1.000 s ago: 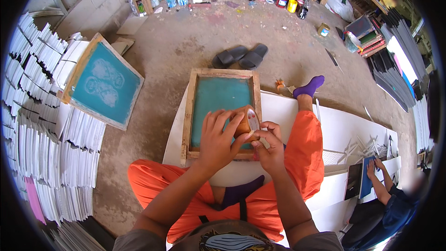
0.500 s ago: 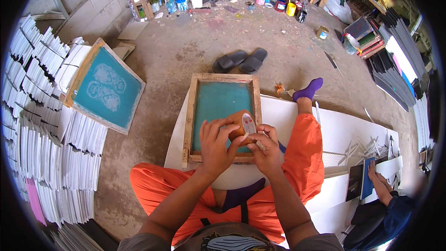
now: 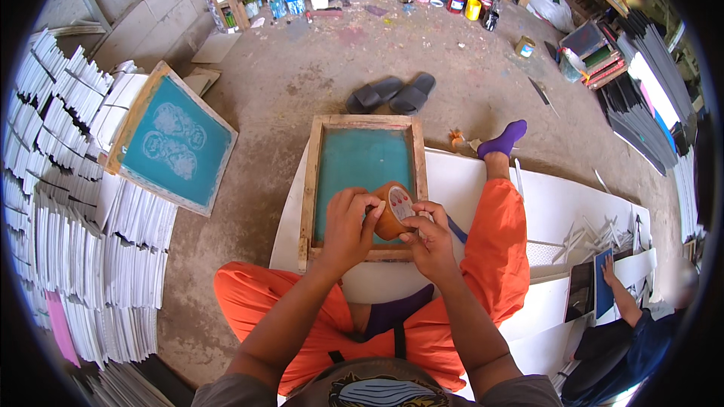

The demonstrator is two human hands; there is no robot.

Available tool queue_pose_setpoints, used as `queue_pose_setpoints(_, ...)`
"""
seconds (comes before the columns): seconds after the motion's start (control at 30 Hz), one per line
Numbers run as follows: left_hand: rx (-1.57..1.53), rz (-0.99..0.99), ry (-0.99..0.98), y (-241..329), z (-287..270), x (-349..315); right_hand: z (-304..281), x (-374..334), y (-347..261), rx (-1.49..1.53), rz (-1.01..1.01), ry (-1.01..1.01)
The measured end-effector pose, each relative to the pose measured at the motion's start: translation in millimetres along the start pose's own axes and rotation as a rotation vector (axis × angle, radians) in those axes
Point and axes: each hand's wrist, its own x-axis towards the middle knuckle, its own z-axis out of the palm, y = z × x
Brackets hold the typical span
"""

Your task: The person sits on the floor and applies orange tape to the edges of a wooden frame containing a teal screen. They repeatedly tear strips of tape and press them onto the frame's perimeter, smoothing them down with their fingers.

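Note:
Between my two hands is a roll of brown packing tape (image 3: 389,224), its pale core facing up and to the right. My right hand (image 3: 431,240) grips the roll's right side, thumb and fingers around the rim. At the roll's left edge, the thumb and forefinger of my left hand (image 3: 350,224) are pinched together on what looks like the tape's loose end. Below the hands lies a wooden screen-printing frame (image 3: 308,181) with teal mesh (image 3: 360,157), resting flat on white board (image 3: 452,173).
A second teal screen (image 3: 177,139) with a pale printed pattern leans on stacked white sheets (image 3: 53,203) at left. Black slides (image 3: 391,95) lie beyond the frame. Paint containers (image 3: 296,3) line the back. At right a co-worker's hand (image 3: 608,271) touches a blue panel (image 3: 602,290).
My left fingers have shifted from the roll's lower right to its left edge and pinched there. The roll has turned slightly. The co-worker's arm has moved a little.

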Motion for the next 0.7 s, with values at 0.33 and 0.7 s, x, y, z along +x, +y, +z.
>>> queue_pose_setpoints(0.33,0.043,0.027,-0.080,-14.9,2.1,-4.4,-2.1,-4.1,1.8,-0.029,0.003,-0.059)
queue_pose_setpoints(0.7,0.046,-0.037,-0.034,-10.3,16.9,-24.5,7.1,-2.6,2.5,-0.258,-0.043,0.035)
